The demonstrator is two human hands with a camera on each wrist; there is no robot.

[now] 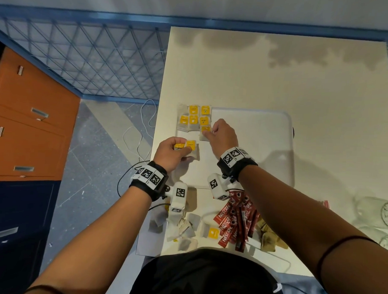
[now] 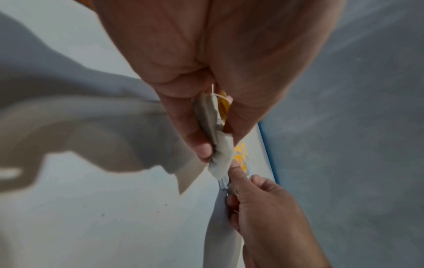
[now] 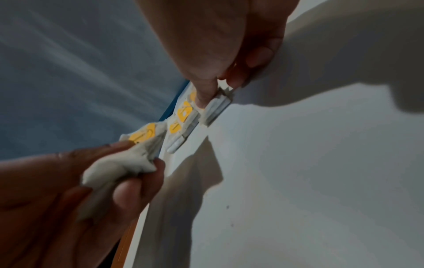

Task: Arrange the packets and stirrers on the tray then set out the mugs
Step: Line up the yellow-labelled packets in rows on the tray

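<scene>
Tea bags: light, soft, crushable paper, I judge; best pinched at an edge, clear of string and tag.

My left hand (image 1: 169,151) clutches a bunch of bags (image 1: 188,147) over the tray's (image 1: 275,119) left edge; I see two yellow tags, the rest hidden.

My right hand (image 1: 223,134) pinches one bag (image 1: 205,134) down at the end of a row.

Laid bags (image 1: 193,117) on tray: about seven, far-left corner.

Coffee sticks (image 1: 236,221): roughly a dozen, near table edge.

Loose bags (image 1: 187,229) beside them: several, uncounted.

Stirrers: none identified.

Glass mugs (image 1: 377,216): at least two, far right.
</scene>
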